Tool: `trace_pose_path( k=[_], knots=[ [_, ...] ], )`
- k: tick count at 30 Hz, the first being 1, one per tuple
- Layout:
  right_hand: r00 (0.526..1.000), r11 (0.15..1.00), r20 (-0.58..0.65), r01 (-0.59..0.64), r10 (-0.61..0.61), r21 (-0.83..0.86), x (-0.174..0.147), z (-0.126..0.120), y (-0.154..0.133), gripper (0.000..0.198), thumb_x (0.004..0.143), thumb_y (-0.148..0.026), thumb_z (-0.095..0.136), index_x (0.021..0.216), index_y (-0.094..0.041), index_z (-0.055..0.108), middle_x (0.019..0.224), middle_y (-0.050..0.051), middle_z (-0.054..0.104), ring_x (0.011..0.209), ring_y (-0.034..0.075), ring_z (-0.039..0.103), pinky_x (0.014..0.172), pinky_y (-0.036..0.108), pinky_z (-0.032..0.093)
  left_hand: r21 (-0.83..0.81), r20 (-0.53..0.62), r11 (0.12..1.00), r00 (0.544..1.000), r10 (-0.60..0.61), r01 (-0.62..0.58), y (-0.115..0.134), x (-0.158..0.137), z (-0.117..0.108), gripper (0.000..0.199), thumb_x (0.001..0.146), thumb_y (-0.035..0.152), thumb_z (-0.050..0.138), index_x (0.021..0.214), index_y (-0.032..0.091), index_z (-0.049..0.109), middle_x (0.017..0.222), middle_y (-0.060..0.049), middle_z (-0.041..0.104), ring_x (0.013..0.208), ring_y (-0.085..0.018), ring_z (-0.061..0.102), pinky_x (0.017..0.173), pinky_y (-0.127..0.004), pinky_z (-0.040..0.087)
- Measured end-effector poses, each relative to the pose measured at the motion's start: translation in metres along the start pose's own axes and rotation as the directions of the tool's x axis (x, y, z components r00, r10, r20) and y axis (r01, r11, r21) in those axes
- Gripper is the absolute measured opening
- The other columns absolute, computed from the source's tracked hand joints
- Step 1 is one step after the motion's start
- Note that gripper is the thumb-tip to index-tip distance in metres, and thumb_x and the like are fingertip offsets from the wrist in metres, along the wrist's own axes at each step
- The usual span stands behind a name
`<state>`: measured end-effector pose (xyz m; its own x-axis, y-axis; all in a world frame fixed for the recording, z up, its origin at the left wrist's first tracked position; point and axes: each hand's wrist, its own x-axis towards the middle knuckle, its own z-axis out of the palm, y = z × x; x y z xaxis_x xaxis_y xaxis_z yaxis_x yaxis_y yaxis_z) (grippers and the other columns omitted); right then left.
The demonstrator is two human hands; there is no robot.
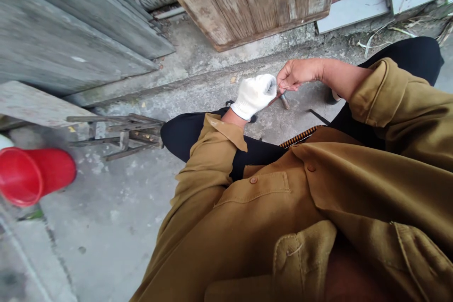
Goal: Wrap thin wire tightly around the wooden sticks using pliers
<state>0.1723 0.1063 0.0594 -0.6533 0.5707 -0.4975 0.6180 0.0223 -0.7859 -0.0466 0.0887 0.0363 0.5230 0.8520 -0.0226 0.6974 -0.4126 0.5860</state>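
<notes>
My left hand, in a white knitted glove, is curled into a fist in front of my knees. What it holds, if anything, is hidden by the glove. My bare right hand meets it, thumb and fingers pinched together at the glove's edge. Whatever sits in that pinch is too small to name. A thin reddish-brown piece shows just under the two hands. Beside it, a short grey-brown piece is partly covered by my right hand.
A weathered wooden panel leans ahead on the concrete step. Grey boards stand at the left, near a wooden frame and a red bucket. White tiles lie at the upper right. A dark thin rod is near my right leg.
</notes>
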Motion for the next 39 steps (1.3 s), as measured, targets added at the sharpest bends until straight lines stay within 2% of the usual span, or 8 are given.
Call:
trace_pose_path(
  k=[3, 7, 11, 14, 18, 23, 31, 39],
  knots=[
    [0.999, 0.987, -0.017, 0.029, -0.027, 0.158, 0.003, 0.004, 0.01, 0.032, 0.107, -0.038, 0.056, 0.108, -0.016, 0.078, 0.063, -0.001, 0.06, 0.051, 0.01, 0.047, 0.067, 0.026, 0.05, 0.086, -0.043, 0.994, 0.997, 0.064, -0.06, -0.005, -0.003, -0.001, 0.015, 0.089, 0.034, 0.063, 0.086, 0.021, 0.071, 0.086, -0.011, 0.073, 0.098, -0.027, 0.072, 0.087, -0.038, 0.05],
    [1.0, 0.986, -0.01, 0.014, -0.013, 0.164, 0.003, 0.004, 0.009, 0.045, 0.103, -0.059, 0.06, 0.106, -0.019, 0.079, 0.072, 0.003, 0.067, 0.052, 0.01, 0.051, 0.064, 0.026, 0.052, 0.088, -0.052, 0.992, 0.994, 0.098, -0.093, -0.008, -0.002, 0.001, 0.018, 0.092, 0.036, 0.061, 0.092, 0.022, 0.072, 0.089, -0.01, 0.074, 0.098, -0.027, 0.072, 0.088, -0.039, 0.051],
    [0.997, 0.973, -0.019, -0.067, 0.073, 0.219, 0.001, 0.003, 0.006, 0.041, 0.101, -0.055, 0.064, 0.11, -0.018, 0.081, 0.073, 0.003, 0.068, 0.053, 0.011, 0.054, 0.064, 0.027, 0.053, -0.005, -0.052, 0.998, 0.997, 0.06, -0.06, -0.004, -0.001, 0.001, 0.015, 0.09, 0.033, 0.063, 0.093, 0.021, 0.072, 0.093, -0.01, 0.075, 0.101, -0.026, 0.073, 0.091, -0.038, 0.052],
    [0.994, 0.971, -0.046, -0.092, 0.104, 0.22, -0.001, 0.002, 0.004, 0.033, 0.099, -0.046, 0.069, 0.111, -0.017, 0.082, 0.069, 0.003, 0.068, 0.056, 0.012, 0.056, 0.063, 0.027, 0.053, -0.224, -0.054, 0.975, 0.998, -0.028, 0.015, -0.003, -0.002, -0.001, 0.017, 0.088, 0.031, 0.066, 0.1, 0.02, 0.071, 0.094, -0.007, 0.076, 0.096, -0.021, 0.073, 0.089, -0.034, 0.055],
    [0.992, 0.986, -0.06, -0.101, 0.11, 0.13, -0.004, -0.002, 0.0, 0.026, 0.095, -0.041, 0.073, 0.105, -0.019, 0.085, 0.066, 0.002, 0.068, 0.059, 0.013, 0.06, 0.062, 0.026, 0.052, -0.593, 0.127, 0.775, 0.976, -0.176, 0.218, -0.006, -0.001, -0.002, 0.025, 0.093, 0.04, 0.063, 0.099, 0.017, 0.068, 0.077, -0.003, 0.071, 0.06, -0.011, 0.064, 0.065, -0.026, 0.055],
    [0.996, 0.996, -0.034, -0.084, 0.084, -0.003, -0.006, -0.004, -0.007, 0.018, 0.093, -0.027, 0.073, 0.101, -0.016, 0.085, 0.063, -0.001, 0.067, 0.06, 0.012, 0.059, 0.06, 0.023, 0.046, -0.674, 0.39, 0.616, 0.905, -0.171, 0.407, -0.008, 0.003, 0.003, 0.022, 0.085, 0.036, 0.07, 0.087, 0.014, 0.065, 0.07, -0.005, 0.07, 0.046, -0.008, 0.057, 0.048, -0.022, 0.048],
    [0.992, 0.986, -0.006, -0.125, 0.125, -0.112, -0.007, -0.003, -0.013, 0.019, 0.092, -0.014, 0.067, 0.1, -0.015, 0.084, 0.06, -0.003, 0.062, 0.056, 0.011, 0.054, 0.061, 0.025, 0.041, -0.665, 0.413, 0.633, 0.901, -0.131, 0.397, -0.01, 0.004, 0.01, 0.013, 0.074, 0.019, 0.069, 0.087, 0.015, 0.067, 0.067, -0.001, 0.068, 0.043, -0.008, 0.054, 0.046, -0.022, 0.046],
    [0.974, 0.954, 0.007, -0.223, 0.227, 0.199, -0.006, 0.003, -0.015, 0.014, 0.095, -0.011, 0.068, 0.091, -0.014, 0.081, 0.054, -0.005, 0.056, 0.051, 0.007, 0.051, 0.062, 0.023, 0.042, -0.587, 0.285, 0.76, 0.95, -0.129, 0.279, -0.011, 0.004, 0.012, 0.013, 0.075, 0.014, 0.064, 0.088, 0.015, 0.067, 0.062, 0.003, 0.061, 0.049, -0.007, 0.054, 0.052, -0.022, 0.046]
  ],
)
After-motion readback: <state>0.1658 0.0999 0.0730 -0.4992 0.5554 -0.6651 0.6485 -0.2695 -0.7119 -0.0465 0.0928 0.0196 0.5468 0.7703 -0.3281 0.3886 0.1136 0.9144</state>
